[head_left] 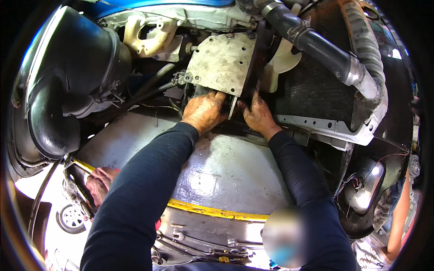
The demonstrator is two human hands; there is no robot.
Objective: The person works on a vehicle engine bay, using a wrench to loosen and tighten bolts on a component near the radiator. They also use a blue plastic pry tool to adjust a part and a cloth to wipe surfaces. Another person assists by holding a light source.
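Tight room here: left hand (203, 111) right at one pale metal plate (220, 62)'s lower edge, right hand (260, 116) nearby. Both hands' fingers (220, 96) partly hidden, can't tell spread or grip.

Two hands work deep in an engine. The left hand (204, 110) reaches up under the low edge of a flat, pale metal plate (221, 63) with small holes. The right hand (260, 115) is just beside it, and a thin metal strip (233, 108) hangs between them. The fingertips are hard to see. A fat black hose (312, 43) slants at the upper right. Under the arms sits a shiny grey panel (235, 167) with a yellow edge (217, 211).
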